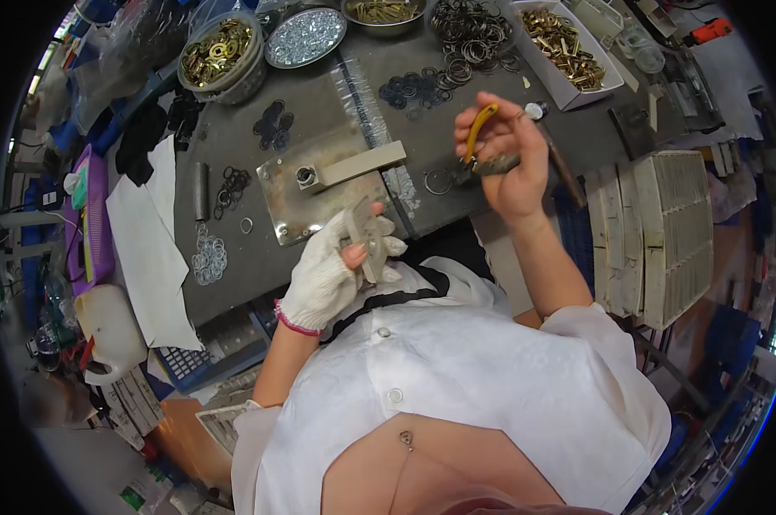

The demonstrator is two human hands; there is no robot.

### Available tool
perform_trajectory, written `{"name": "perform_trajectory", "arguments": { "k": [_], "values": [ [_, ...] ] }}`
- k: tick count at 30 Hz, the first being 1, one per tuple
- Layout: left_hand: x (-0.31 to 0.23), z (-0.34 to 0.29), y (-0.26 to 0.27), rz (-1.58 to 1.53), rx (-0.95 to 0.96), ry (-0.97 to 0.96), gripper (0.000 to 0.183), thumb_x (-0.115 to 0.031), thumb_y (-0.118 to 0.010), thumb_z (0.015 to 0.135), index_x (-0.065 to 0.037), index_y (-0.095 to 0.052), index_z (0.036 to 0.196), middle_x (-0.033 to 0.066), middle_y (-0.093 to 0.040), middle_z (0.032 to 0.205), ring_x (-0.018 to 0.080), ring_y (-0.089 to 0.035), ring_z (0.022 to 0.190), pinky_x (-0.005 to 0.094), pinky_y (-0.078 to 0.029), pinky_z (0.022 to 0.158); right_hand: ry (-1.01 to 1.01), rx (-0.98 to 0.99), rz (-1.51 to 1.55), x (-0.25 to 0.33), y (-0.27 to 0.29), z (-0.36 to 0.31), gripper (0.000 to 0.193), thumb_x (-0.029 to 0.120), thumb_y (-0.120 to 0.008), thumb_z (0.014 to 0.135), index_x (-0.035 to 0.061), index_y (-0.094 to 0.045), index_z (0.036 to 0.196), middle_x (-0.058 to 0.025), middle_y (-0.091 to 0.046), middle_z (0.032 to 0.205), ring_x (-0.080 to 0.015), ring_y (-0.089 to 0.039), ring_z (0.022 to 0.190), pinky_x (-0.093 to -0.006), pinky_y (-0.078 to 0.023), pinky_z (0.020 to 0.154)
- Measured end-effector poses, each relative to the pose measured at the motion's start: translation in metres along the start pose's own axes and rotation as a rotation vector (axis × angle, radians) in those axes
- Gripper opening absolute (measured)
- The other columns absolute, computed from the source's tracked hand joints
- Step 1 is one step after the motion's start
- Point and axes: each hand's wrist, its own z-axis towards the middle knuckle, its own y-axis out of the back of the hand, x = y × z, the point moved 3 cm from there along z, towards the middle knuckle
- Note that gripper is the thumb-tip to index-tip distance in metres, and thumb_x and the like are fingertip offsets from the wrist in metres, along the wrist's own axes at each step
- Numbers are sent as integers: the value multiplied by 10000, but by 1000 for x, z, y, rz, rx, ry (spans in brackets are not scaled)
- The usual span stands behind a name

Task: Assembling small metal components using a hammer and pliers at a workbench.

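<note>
My left hand (317,276), in a white knitted glove with bare fingertips, is closed round a flat grey metal part (367,233) just off the near table edge. My right hand (523,176) is bare and raised over the table's right side. In it are pliers with a yellow handle (480,130); the fingers partly hide them, and their dark jaws point left. A thin metal ring (438,181) lies by the jaws. Left of there, a square metal plate (289,193) carries a small upright collar (305,177) and a grey bar (362,163).
Along the back stand a tub of brass parts (218,53), a dish of small silvery parts (305,38) and a white box of brass pieces (568,47). Dark rings (412,88) lie in piles. A wooden handle (563,167) lies beyond my right hand; stacked pale trays (663,240) stand right.
</note>
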Motion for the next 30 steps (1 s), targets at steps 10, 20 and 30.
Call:
{"name": "perform_trajectory", "arguments": {
  "k": [10, 20, 30],
  "values": [
    [-12, -12, 8, 121, -136, -173, 803, -344, -665, 855, -95, -202, 1462, 239, -511, 1156, 359, -616, 994, 388, -599, 697, -52, 300, -207, -10, -4, 11, 335, 221, -438, 978, -49, -588, 1106, -144, -646, 891, -141, -599, 702, -263, -487, 633],
    [-10, -8, 2, 405, -155, -412, 595, -94, -554, 913, -96, -259, 1430, 139, -410, 1339, 241, -564, 1050, 368, -549, 820, -49, 243, 238, -17, -92, -14, 322, 258, -413, 1006, -38, -509, 1090, -78, -508, 793, -121, -448, 669, -266, -398, 594],
    [-6, -13, -1, 430, -172, -165, 586, -35, -502, 898, -101, -183, 1384, 104, -533, 942, 117, -581, 696, 248, -518, 541, -143, 419, -42, -23, -123, -25, 219, 140, -507, 951, -44, -602, 1023, -66, -594, 863, -55, -511, 687, -194, -426, 596]
  ]
}}
